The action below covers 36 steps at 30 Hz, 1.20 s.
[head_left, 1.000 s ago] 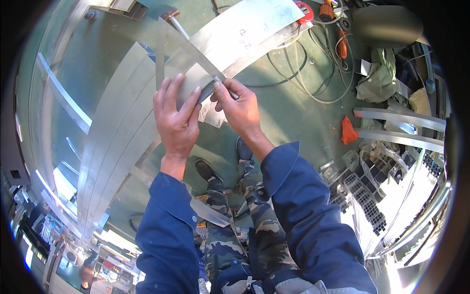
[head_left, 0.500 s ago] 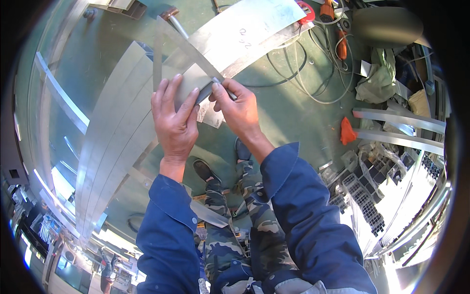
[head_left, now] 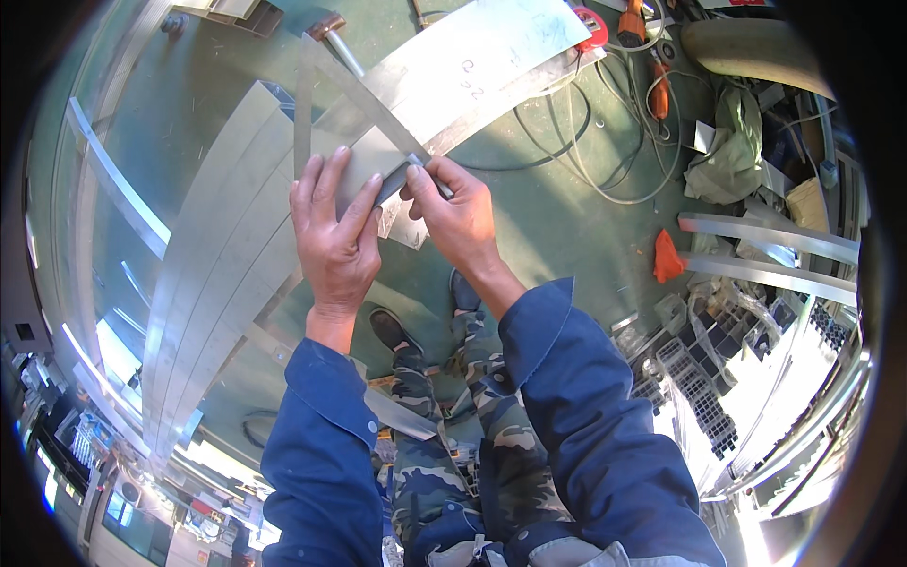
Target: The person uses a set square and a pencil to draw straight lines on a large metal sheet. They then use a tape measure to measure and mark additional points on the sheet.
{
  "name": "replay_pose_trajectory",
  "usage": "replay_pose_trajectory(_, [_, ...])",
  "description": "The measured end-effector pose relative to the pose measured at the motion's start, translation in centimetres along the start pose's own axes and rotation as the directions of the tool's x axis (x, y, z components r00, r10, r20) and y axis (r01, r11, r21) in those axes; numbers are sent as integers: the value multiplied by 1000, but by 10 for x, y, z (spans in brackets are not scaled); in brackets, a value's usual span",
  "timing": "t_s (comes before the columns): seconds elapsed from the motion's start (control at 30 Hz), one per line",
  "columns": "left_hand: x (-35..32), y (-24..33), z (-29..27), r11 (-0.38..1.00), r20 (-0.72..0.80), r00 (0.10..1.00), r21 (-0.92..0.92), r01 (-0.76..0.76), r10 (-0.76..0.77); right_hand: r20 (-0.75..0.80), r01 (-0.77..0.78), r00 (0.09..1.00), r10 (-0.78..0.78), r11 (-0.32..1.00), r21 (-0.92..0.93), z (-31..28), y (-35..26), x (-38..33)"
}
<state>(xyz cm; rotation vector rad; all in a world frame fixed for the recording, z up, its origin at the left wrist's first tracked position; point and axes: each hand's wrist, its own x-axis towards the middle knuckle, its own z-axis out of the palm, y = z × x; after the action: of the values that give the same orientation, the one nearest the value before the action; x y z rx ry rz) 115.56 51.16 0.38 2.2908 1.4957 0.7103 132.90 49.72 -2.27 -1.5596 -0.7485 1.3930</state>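
Observation:
A triangular metal frame (head_left: 364,99) lies with its far corner beside a hammer (head_left: 342,52). My left hand (head_left: 333,227) is spread, fingers stretched out over a flat grey metal piece (head_left: 370,159) whose darker side edge shows near the fingertips. To its right, my right hand (head_left: 458,208) pinches a slim silver, pen-like piece (head_left: 414,160) close to the near right end of the frame. The fingers hide most of that piece. Under the work lies a long, pale metal sheet (head_left: 491,47) with handwritten marks.
Long, curved metal panels (head_left: 217,208) stretch along the left. Loose cables (head_left: 614,194), an orange-handled tool (head_left: 658,93) and a red round tool (head_left: 591,30) lie far right. Curved bars (head_left: 775,234), an orange cloth (head_left: 669,257) and black grids (head_left: 694,387) lie at right.
Both hands stay nearly in place, with only slight shifts. The view has moved a little, and more of a rounded beige object shows at the upper right.

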Motion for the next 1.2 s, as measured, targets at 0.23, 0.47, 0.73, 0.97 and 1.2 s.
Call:
replay_pose_trajectory(0.23, [0, 3, 2, 1000, -4, 1000, -4, 24, -24, -24, 16, 1000, -15, 998, 53, 0, 0, 1])
replay_pose_trajectory(0.47, [0, 3, 2, 999, -9, 999, -22, 48, -49, -79, 11, 997, -15, 999, -53, -24, -15, -14])
replay_pose_trajectory(0.73, [0, 2, 1, 998, -16, 998, -11, 62, -63, -27, 283, 958, -284, 958, -44, -29, -56, 36])
replay_pose_trajectory(0.97, [-2, 0, 4, 997, -34, 997, -3, 71, -71, 77, 488, 870, -487, 827, -280, -8, -61, 75])
replay_pose_trajectory(1.2, [-1, 1, 4, 997, -33, 997, -3, 75, -75, 166, 556, 826, -539, 731, -396, -5, -61, 79])
